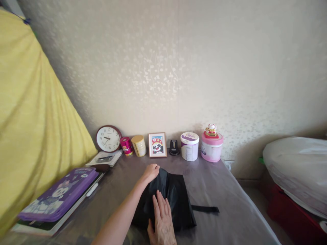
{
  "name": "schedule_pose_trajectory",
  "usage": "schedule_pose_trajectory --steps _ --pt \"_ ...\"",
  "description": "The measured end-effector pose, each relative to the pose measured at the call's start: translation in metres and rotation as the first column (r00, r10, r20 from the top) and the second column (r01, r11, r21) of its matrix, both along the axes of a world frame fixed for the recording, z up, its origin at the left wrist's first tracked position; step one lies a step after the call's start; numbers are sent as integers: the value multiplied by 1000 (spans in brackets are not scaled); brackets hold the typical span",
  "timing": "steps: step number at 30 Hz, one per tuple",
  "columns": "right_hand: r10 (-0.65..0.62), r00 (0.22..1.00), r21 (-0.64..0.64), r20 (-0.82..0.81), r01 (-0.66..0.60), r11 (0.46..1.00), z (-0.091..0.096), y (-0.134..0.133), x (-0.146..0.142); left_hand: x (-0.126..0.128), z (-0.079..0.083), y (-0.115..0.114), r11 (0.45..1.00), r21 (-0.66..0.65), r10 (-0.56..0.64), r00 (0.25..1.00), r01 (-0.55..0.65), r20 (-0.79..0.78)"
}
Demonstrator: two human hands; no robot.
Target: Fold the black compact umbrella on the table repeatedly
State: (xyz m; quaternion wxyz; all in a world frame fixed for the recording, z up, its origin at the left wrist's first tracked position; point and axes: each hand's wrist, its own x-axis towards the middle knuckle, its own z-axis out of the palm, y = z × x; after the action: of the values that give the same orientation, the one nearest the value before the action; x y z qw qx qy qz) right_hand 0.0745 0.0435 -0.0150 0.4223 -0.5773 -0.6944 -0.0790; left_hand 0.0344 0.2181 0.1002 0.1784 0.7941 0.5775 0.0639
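A soft black bag [179,190] of smooth, slightly shiny material lies on the table in front of me, creased along its middle. From its right side a black strap [205,209] sticks out flat on the table. My left hand [151,172] grips the bag's far left corner, fingers closed, and lifts it a little. Lower down, my right hand [162,216] lies flat on the bag's near half, fingers stretched out and pointing away from me. The bag's near edge is partly hidden under my left forearm and right hand.
Along the wall stand a clock [109,138], a pink can [126,146], a yellow tin [139,146], a panda picture frame [157,145], a black stand [174,147] and two tubs [189,151]. A purple case [60,195] lies left, beside a yellow curtain [38,112].
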Motion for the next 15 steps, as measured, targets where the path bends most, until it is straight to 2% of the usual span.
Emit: schedule_pose_trajectory --steps 7,15 --pt "32 999 -17 -2 -32 999 -2 0 -1 -22 -7 3 1000 -10 21 994 -20 109" --pt "179 980 -58 90 -174 983 -2 2 6 -40 -36 2 996 73 36 978 -52 206"
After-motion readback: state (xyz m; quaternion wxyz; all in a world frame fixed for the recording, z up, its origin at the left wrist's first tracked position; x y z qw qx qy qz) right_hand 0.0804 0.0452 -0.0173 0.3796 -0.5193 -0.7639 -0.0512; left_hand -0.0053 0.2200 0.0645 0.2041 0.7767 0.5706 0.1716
